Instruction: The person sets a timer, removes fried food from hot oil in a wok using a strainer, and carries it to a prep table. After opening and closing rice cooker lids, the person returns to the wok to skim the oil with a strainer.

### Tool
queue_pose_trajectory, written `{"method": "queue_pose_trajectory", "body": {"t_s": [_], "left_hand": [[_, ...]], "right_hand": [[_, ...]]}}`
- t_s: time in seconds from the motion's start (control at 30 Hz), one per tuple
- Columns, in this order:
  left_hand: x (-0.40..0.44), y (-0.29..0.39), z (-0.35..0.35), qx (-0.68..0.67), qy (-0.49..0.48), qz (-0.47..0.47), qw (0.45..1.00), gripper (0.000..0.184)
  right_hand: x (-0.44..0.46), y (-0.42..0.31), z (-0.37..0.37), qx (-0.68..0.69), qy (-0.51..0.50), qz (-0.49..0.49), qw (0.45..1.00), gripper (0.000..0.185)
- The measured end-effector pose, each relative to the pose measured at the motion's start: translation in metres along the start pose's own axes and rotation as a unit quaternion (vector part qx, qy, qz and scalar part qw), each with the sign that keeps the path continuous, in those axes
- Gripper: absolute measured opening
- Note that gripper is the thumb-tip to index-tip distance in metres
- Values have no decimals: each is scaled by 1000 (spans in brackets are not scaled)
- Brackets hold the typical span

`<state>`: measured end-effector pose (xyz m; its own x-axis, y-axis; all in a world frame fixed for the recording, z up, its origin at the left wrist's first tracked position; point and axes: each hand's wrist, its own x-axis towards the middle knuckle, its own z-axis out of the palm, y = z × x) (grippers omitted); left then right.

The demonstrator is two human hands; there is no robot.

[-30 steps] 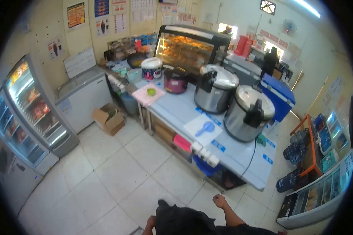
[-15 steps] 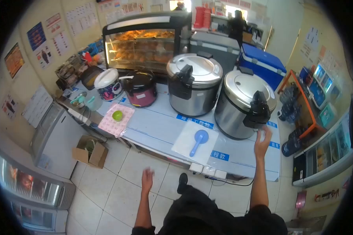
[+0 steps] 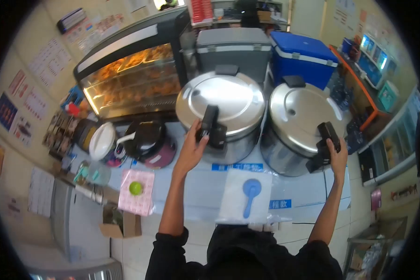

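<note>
Two large steel rice cookers stand side by side on the table. My left hand (image 3: 191,148) is closed around the black lid handle (image 3: 210,122) at the front of the left rice cooker (image 3: 233,151). On the right rice cooker (image 3: 284,158), my right hand (image 3: 339,157) grips the black lid handle (image 3: 327,135), its fingers partly hidden behind it. Both lids are down. In front of the cookers, a blue rice paddle (image 3: 252,189) lies on a white sheet (image 3: 231,196).
A smaller dark rice cooker (image 3: 159,154), a white-lidded pot (image 3: 102,142) and a green cup (image 3: 136,188) on a pink cloth (image 3: 144,205) stand to the left. Behind are a lit food warmer (image 3: 130,88), a grey cooler (image 3: 233,51) and a blue cooler (image 3: 303,53). A cardboard box (image 3: 130,225) sits on the floor.
I have moved closer to the table. My left hand has risen from beside the table onto the left cooker's handle, and my right hand has moved up onto the right cooker's handle.
</note>
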<state>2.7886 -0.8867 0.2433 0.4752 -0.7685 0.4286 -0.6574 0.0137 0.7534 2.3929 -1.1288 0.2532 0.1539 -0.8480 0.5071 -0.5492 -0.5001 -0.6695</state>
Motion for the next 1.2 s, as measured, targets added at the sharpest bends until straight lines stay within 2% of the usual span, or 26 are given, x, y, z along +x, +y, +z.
{"method": "queue_pose_trajectory", "body": {"t_s": [0.03,0.07,0.1,0.13,0.2,0.27,0.3,0.37,0.47,0.53,0.63,0.7,0.83,0.9,0.93,0.97,1.03,1.13,1.2], "left_hand": [[12,-3,-5,-100,-48,-30,993,65],[20,-7,-10,-195,-100,-68,973,69],[28,-13,-12,-271,-124,-76,952,77],[34,-16,-12,-278,-132,-78,948,77],[41,-22,-14,-339,-147,-84,925,80],[48,-20,-18,-341,-145,-95,924,83],[53,-13,-22,-360,-146,-109,915,81],[69,4,-36,-386,-141,-127,903,79],[119,30,-64,-396,-123,-110,903,74],[164,47,-80,-373,-148,-57,914,72],[211,59,-87,-366,-156,-24,917,70],[226,63,-88,-361,-158,-15,919,66],[209,48,-82,-330,-141,-2,933,69],[175,49,-77,-366,-154,-60,916,75],[159,34,-70,-371,-151,-49,915,79],[141,38,-70,-374,-162,-125,905,82],[110,2,-56,-331,-155,-77,928,80],[84,-16,-43,-334,-158,-88,925,79],[76,-22,-39,-323,-161,-77,929,78]], "right_hand": [[3,0,-5,-25,-74,55,995,40],[3,2,-7,-36,-68,63,995,40],[2,6,-8,70,-62,73,993,42],[1,6,-7,176,-54,80,980,44],[2,-11,-7,189,-65,98,975,48],[5,-11,-4,180,-84,142,970,45],[2,2,2,140,-24,141,980,41],[2,24,5,127,-26,146,981,39],[2,19,10,148,-12,149,978,35],[4,10,16,180,10,143,973,35],[2,6,19,118,52,132,983,35],[4,12,20,134,48,131,981,35],[4,11,15,101,39,156,982,39],[11,10,12,49,22,157,986,41],[13,9,9,3,-1,156,988,43],[15,-2,10,16,-13,167,986,43],[19,-8,10,14,-22,183,983,47],[30,16,5,-64,-37,164,984,49],[41,-17,3,-46,-41,174,983,48]]}}
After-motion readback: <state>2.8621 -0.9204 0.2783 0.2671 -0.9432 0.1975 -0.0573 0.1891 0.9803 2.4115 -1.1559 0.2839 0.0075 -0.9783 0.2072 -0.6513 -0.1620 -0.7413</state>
